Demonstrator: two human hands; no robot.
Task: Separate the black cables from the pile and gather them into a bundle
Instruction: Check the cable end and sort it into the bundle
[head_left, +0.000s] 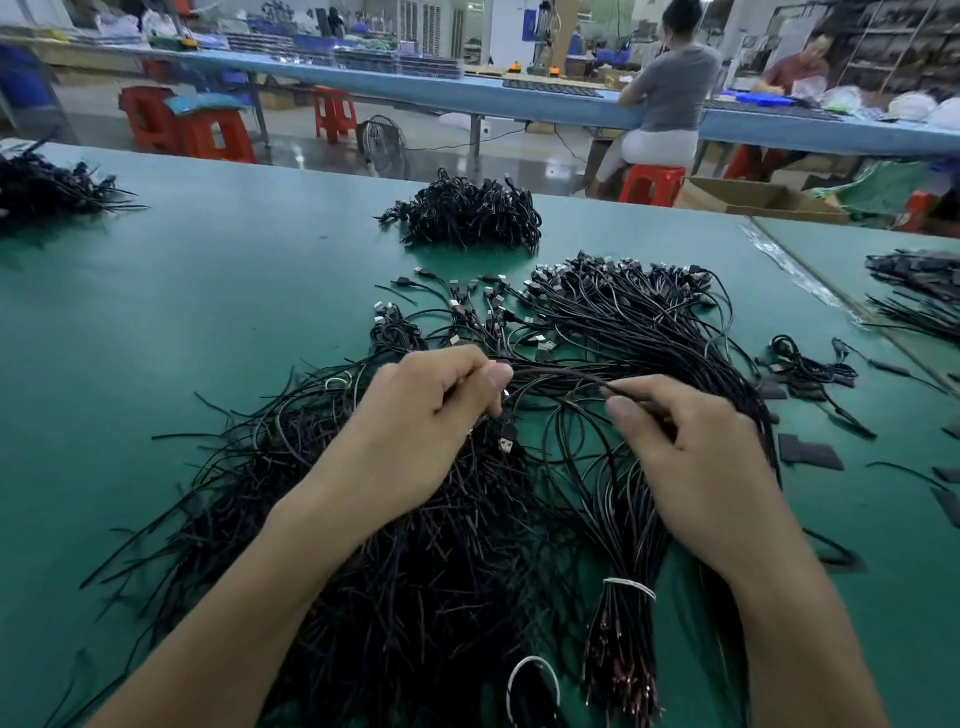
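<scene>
A wide pile of loose black cables (415, 561) with USB plugs covers the green table (208, 312) in front of me. My left hand (426, 415) grips several black cables, with a USB plug (506, 441) hanging below its fingers. My right hand (691, 457) pinches a thin black cable (561, 371) that arcs across to the left hand. Below the right hand lies a bundle of cables (623, 623) tied with a white band (631, 586). More cables with plugs (623, 301) fan out beyond my hands.
A tied heap of black cables (467, 213) sits further back, another heap (47, 187) at far left, and more (919, 291) at right. Small black pieces (810, 452) lie at right. A white ring (532, 686) lies near the front. Two people sit at a blue bench behind.
</scene>
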